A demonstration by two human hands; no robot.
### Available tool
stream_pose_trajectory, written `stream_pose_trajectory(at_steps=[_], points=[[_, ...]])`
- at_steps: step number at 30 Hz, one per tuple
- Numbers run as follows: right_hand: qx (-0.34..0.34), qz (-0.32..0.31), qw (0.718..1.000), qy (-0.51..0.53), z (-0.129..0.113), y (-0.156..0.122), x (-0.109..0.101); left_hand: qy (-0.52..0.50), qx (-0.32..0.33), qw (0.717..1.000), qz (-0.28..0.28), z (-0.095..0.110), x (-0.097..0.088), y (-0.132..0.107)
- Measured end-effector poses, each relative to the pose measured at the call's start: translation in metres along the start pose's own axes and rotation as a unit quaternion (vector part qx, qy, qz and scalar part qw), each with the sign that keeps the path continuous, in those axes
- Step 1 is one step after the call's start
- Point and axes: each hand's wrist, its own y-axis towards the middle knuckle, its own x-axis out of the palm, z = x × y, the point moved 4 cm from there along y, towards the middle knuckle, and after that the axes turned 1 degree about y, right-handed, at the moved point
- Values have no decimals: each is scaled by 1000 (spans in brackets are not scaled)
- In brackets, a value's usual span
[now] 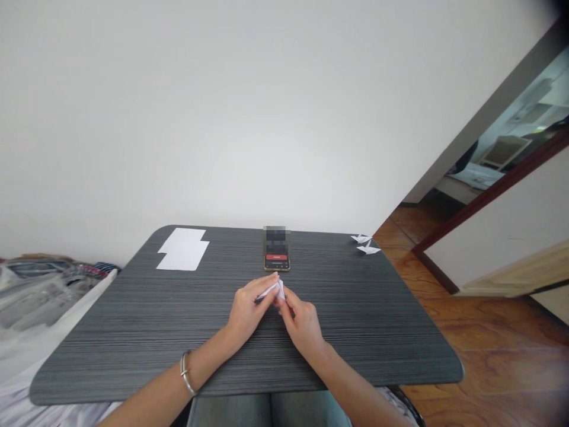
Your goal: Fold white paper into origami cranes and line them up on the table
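Observation:
A small folded piece of white paper point(279, 289) is held between my two hands, just above the middle of the dark table. My left hand point(251, 305) pinches it from the left, thumb below and fingers along the top. From the right, my right hand point(302, 323) grips its lower edge between thumb and fingers. The fingers cover part of the paper, so its full shape is hidden. Right behind the hands, a phone point(277, 249) lies on the table with its screen lit.
White paper sheets point(184, 252) lie overlapping at the table's back left. Two folded paper cranes point(368, 249) sit at the back right corner. The dark table point(133, 338) meets a white wall point(275, 118). Clothes and bags point(40, 290) are piled at the left.

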Motion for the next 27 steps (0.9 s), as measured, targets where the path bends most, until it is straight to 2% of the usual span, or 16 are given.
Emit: stream_pose_trajectory(at_steps=[6, 15, 19, 27], points=[[39, -1, 997, 69, 4, 0, 0, 2, 43, 999, -27, 5, 0, 0], [73, -10, 989, 127, 6, -1, 2, -75, -11, 997, -6, 3, -5, 1], [80, 4, 989, 123, 9, -1, 1, -101, 6, 995, -4, 8, -9, 1], [54, 29, 996, 63, 10, -2, -2, -70, -38, 997, -15, -1, -5, 0]])
